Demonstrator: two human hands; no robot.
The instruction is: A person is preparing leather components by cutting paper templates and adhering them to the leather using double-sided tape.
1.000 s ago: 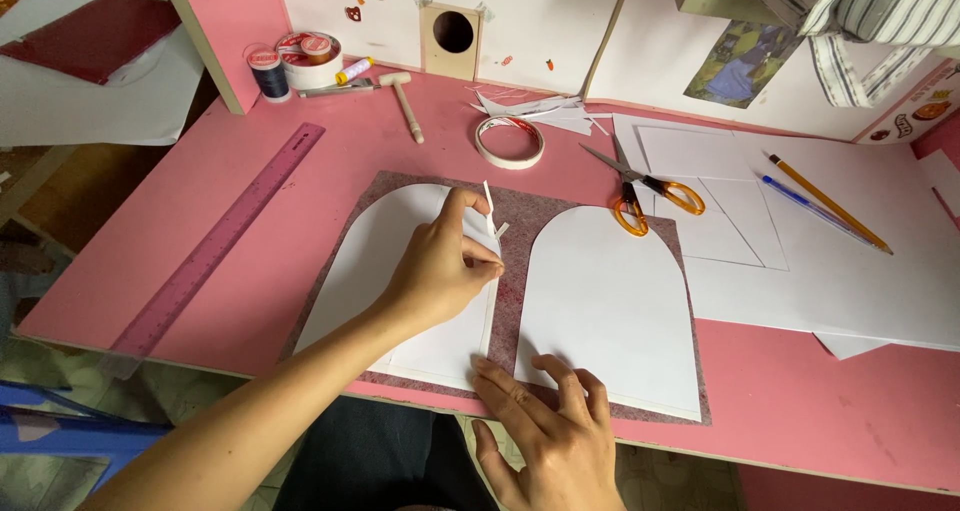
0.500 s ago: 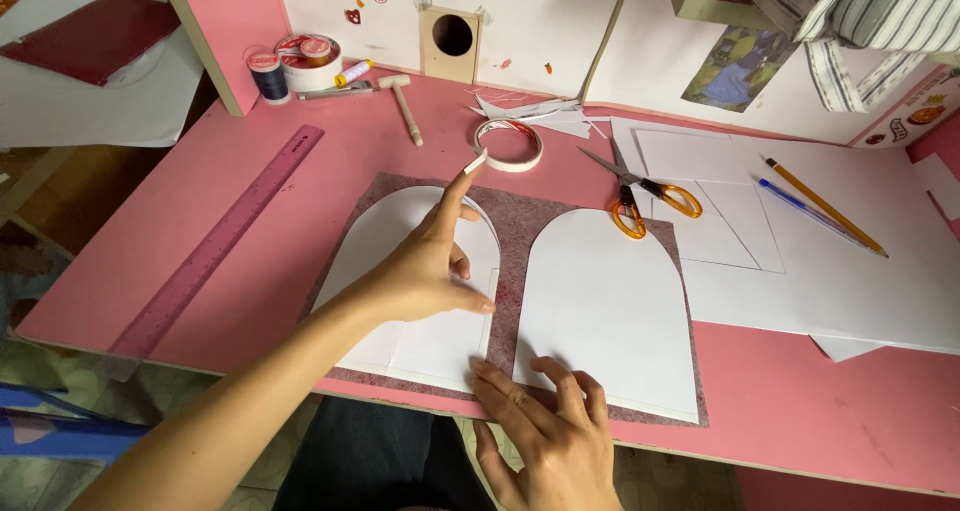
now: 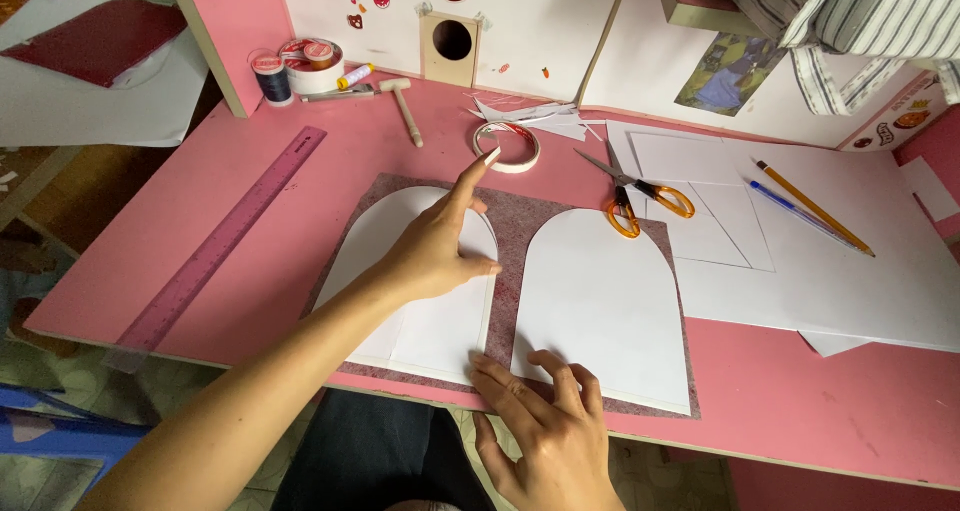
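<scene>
A pink desk (image 3: pixel 300 171) w/ a white back wall is seen from above, strewn w/ craft bits. Nearest the viewer, the right hand (image 3: pixel 545 426) is laid flat, fingers spread & open, nothing gripped; its fingertips are pressed on the bottom edges of two arched white paper shapes. Under both lies a mottled pinkish-grey felt sheet (image 3: pixel 512 233). The right arched paper (image 3: pixel 600 301) is spread just beyond that hand; the left arched paper (image 3: pixel 425 321) is to its left. Above the left paper the left hand (image 3: pixel 435 251) is held open, index finger stretched out, nothing held; its fingertip is touching or just short of a roll of tape (image 3: pixel 506 146), which cannot be told. Right of that fingertip, orange-handled scissors (image 3: pixel 640 196) are lying on white sheets (image 3: pixel 800 261), w/ a pencil (image 3: pixel 812 207) & pen farther right. Well left of the left hand a purple ruler (image 3: pixel 225 236) is set diagonally. Farthest back, a small hammer (image 3: pixel 405 106) & thread spools (image 3: pixel 272 76) are seen.
</scene>
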